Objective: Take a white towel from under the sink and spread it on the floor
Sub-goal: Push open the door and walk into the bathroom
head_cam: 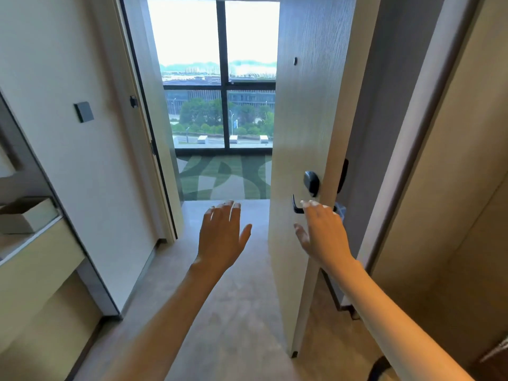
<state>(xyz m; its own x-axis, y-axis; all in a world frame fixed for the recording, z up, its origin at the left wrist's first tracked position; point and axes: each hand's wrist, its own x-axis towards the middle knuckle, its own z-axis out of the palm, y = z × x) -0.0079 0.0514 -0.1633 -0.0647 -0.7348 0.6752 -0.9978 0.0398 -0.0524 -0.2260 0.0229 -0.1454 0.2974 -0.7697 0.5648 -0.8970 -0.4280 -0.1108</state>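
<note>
No white towel and no sink show in the head view. My left hand (222,235) is stretched out in front of me over the grey floor (233,312), fingers apart, holding nothing. My right hand (323,232) reaches toward the open wooden door (302,119), its fingertips at the dark lever handle (298,206) just under the round lock; its fingers are spread and not closed around the handle.
The door stands ajar on the right. Through the doorway lie a green patterned carpet (224,177) and a tall window (220,72). On the left wall sits a dark switch plate (83,111); a counter with a box (27,215) is at the far left.
</note>
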